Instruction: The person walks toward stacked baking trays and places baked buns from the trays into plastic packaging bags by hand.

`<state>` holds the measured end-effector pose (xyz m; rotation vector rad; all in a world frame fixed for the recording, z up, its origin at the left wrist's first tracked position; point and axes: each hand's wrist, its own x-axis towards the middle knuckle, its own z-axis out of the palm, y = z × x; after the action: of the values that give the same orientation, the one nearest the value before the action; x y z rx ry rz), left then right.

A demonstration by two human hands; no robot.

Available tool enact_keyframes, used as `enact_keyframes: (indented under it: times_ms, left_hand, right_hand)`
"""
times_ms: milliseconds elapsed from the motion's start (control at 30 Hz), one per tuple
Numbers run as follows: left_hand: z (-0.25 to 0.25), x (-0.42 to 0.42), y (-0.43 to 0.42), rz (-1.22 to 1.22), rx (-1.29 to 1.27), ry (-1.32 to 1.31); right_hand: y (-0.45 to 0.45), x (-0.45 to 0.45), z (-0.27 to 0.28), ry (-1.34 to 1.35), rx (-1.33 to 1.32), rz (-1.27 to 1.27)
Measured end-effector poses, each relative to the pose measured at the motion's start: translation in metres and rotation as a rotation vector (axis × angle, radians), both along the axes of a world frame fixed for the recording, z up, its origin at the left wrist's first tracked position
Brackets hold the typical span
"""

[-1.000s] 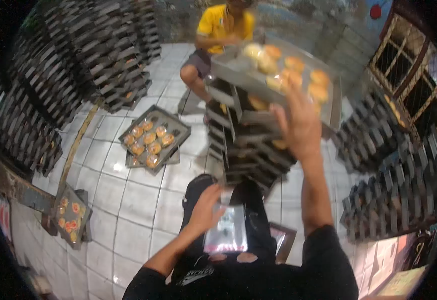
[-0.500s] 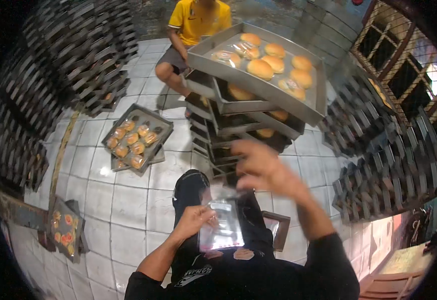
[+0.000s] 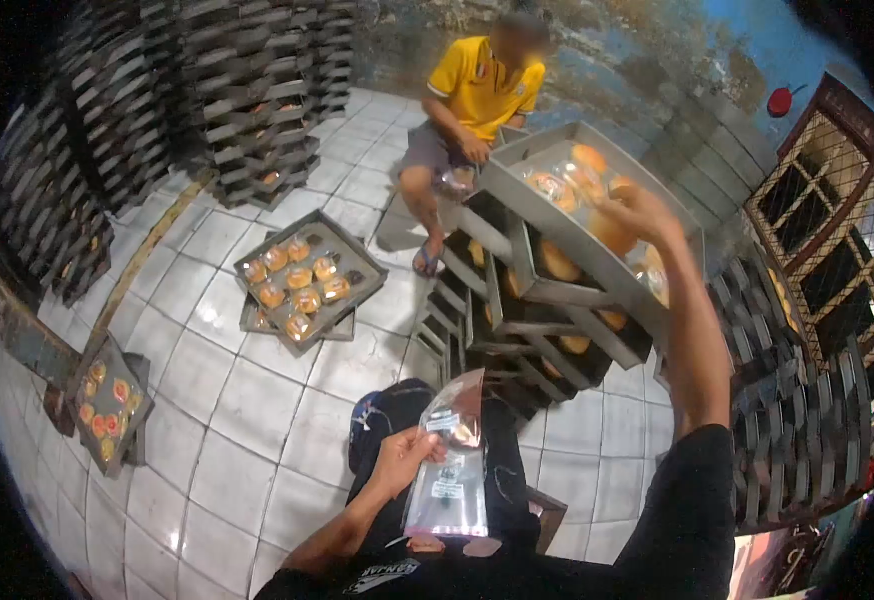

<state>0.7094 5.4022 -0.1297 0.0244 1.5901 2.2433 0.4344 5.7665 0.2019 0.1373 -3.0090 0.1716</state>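
Observation:
My left hand (image 3: 404,462) pinches clear plastic bags (image 3: 449,480) with printed labels above my lap; the upper end of the plastic curls upward. My right hand (image 3: 647,215) reaches into the top metal tray (image 3: 532,147), its fingers curled over a round golden bun (image 3: 612,232). The fingertips are partly hidden against the bun. Beside it in the tray lie bagged buns (image 3: 554,190) and other bare buns. Under this tray, more trays with buns (image 3: 560,262) are stacked crosswise in front of me.
Across the stack sits a person in a yellow shirt (image 3: 487,90). On the tiled floor to the left lies a tray of wrapped buns (image 3: 309,285) on another tray. Another bun tray (image 3: 109,408) is farther left. Tall tray stacks (image 3: 252,130) line both sides.
My right hand has moved up and away from near the bags to a bun in the top tray. The plastic in my left hand now stands up higher. The view has shifted.

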Motion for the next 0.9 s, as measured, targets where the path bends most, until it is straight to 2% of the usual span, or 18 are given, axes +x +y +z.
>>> enact_keyframes:
  times_ms: [100, 200, 233, 267, 300, 333, 367, 400, 467, 500, 533, 567, 633, 700, 767, 800, 833, 900]
  left_hand:
    - [0.002, -0.005, 0.004, 0.015, -0.012, 0.071]
    - [0.014, -0.017, 0.014, 0.108, 0.137, -0.09]
    - [0.012, -0.024, 0.014, 0.12, 0.177, -0.051]
    - [0.034, -0.032, 0.016, 0.133, 0.277, -0.132]
    - [0.025, -0.045, 0.02, 0.226, 0.327, -0.271]
    - [0.025, -0.059, 0.019, 0.213, 0.514, -0.291]
    - [0.036, -0.07, 0.021, 0.316, 0.453, -0.352]
    - [0.038, -0.079, 0.022, 0.349, 0.548, -0.339]
    - [0.015, -0.101, 0.031, 0.359, 0.532, -0.38]
    - [-0.001, -0.114, 0.034, 0.36, 0.522, -0.427]
    - [-0.015, -0.122, 0.034, 0.222, 0.508, -0.415]
    - [0.041, -0.102, 0.041, 0.253, 0.412, -0.386]
    - [0.071, -0.086, 0.054, 0.252, 0.426, -0.367]
    - [0.084, -0.071, 0.06, 0.256, 0.384, -0.381]
    - [0.088, -0.052, 0.053, -0.002, 0.45, -0.404]
    - [0.085, -0.043, 0.05, -0.037, 0.408, -0.398]
    - [0.088, -0.036, 0.048, 0.027, 0.488, -0.438]
    - [0.045, -0.049, 0.027, 0.025, 0.599, -0.424]
  right_hand:
    - [-0.003, 0.047, 0.005, -0.132, -0.024, -0.069]
    - [0.003, 0.076, 0.006, -0.193, -0.464, -0.014]
    - [0.012, 0.083, -0.01, 0.048, -0.719, 0.079]
    - [-0.009, 0.108, -0.005, 0.143, -0.902, 0.11]
    - [-0.04, 0.14, 0.0, 0.241, -1.085, 0.138]
    - [-0.057, 0.163, -0.014, 0.186, -1.191, 0.158]
    - [-0.074, 0.187, -0.027, 0.136, -1.296, 0.185]
    - [-0.096, 0.212, -0.046, 0.009, -1.318, 0.198]
    - [-0.132, 0.244, -0.126, 0.112, -1.034, 0.159]
    - [-0.154, 0.262, -0.155, 0.173, -0.832, 0.228]
    - [-0.163, 0.274, -0.181, 0.215, -0.773, 0.323]
    - [-0.165, 0.277, -0.205, 0.255, -0.715, 0.411]
    - [-0.151, 0.27, -0.242, 0.435, -0.549, 0.29]
    - [-0.151, 0.266, -0.234, 0.52, -0.546, 0.246]
    - [-0.162, 0.274, -0.222, 0.554, -0.474, 0.289]
    - [-0.17, 0.277, -0.216, 0.497, -0.404, 0.239]
    - [-0.175, 0.281, -0.22, 0.383, -0.442, 0.204]
    - [-0.196, 0.289, -0.241, 0.378, -0.636, 0.349]
